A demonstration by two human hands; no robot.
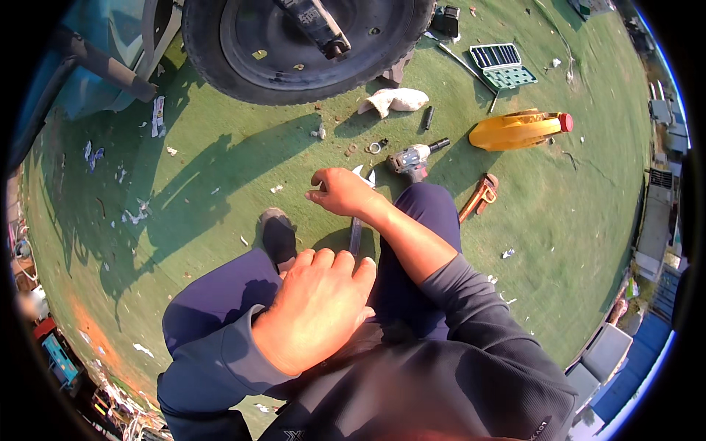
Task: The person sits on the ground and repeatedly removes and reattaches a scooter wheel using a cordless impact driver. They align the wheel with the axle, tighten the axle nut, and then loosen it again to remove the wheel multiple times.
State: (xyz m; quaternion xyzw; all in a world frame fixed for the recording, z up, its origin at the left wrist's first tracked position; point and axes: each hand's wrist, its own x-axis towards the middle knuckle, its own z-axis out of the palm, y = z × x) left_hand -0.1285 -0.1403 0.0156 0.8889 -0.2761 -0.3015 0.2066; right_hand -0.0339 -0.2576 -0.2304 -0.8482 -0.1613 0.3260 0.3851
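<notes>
My left hand (316, 309) is in front of my lap, back of the hand up, its fingers a little apart and nothing seen in it. Farther forward, my right hand (342, 192) hangs loosely curled, thumb and forefinger apart, with no object visible between them. Beneath it a metal open-end wrench (355, 237) lies between my feet, partly hidden by the hand. A cordless impact wrench (412, 160) with a black socket on its nose rests just beyond my right knee. Close by are a metal ring (374, 148) and a loose dark socket (428, 117).
A large wheel (250, 77) of a vehicle stands ahead, with a blue-green body panel (110, 51) at left. To the right lie an orange pipe wrench (481, 197), a yellow jug (507, 133), a green socket case (507, 76) and a long bar (457, 60). A whitish cloth (403, 100) sits near the wheel.
</notes>
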